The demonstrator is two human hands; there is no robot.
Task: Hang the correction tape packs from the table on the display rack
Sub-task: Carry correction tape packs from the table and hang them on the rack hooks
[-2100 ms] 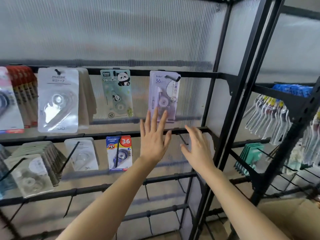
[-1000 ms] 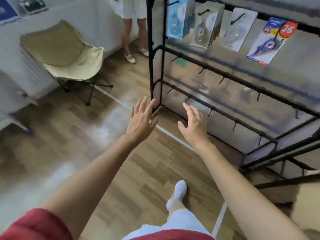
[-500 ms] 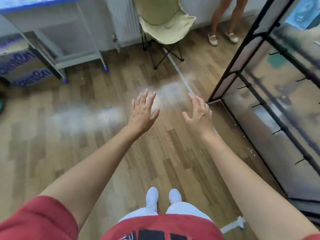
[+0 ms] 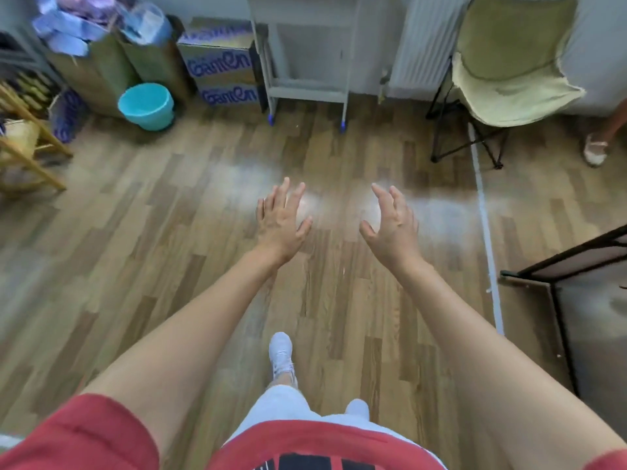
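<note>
Far right of the right hand (image 4: pixel 390 225), the display rack (image 4: pixel 573 261) is cut by the edge, only a low corner showing. Beyond the left hand (image 4: pixel 281 222), the table frame (image 4: pixel 307 91) loses its tabletop past the top edge.

Floor (image 4: pixel 169 232): brown wood planks. Bucket (image 4: pixel 146 105) teal; right of it, boxes (image 4: pixel 220 66) with blue lettering. Chair (image 4: pixel 509 76) pale yellow, black frame. Shirt (image 4: pixel 305 446) red.

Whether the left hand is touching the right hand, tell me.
Apart. The head view shows a strip of wooden floor between the left hand and the right hand, both holding nothing.
</note>
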